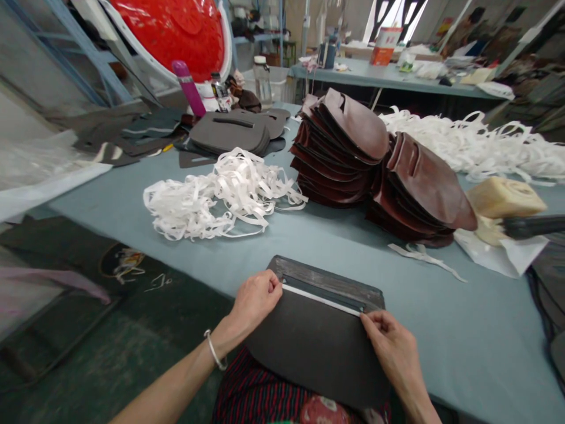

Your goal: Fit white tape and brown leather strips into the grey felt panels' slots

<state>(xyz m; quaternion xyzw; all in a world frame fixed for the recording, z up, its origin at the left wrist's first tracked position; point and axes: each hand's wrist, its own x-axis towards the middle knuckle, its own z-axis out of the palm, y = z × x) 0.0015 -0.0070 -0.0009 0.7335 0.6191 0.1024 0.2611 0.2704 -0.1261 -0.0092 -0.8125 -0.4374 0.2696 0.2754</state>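
Note:
A dark grey bag panel [318,341] with a long slot near its far edge lies at the table's front edge, partly over my lap. Along the slot's near side runs a narrow white strip [322,298]. My left hand [258,294] pinches the strip's left end. At its right end, the thumb and fingers of my right hand [392,341] are closed on the strip. Under the panel's far part, a worn dark board [331,274] shows. Beyond it lies a tangled heap of white strips [229,194].
Stacked brown leather panels [344,147] stand ahead to the right, beside a yellowish block [505,197] and a black handle [534,225]. A larger heap of white strips [481,144] is behind them. Grey panels [229,129] and a purple bottle [189,88] are at the far left.

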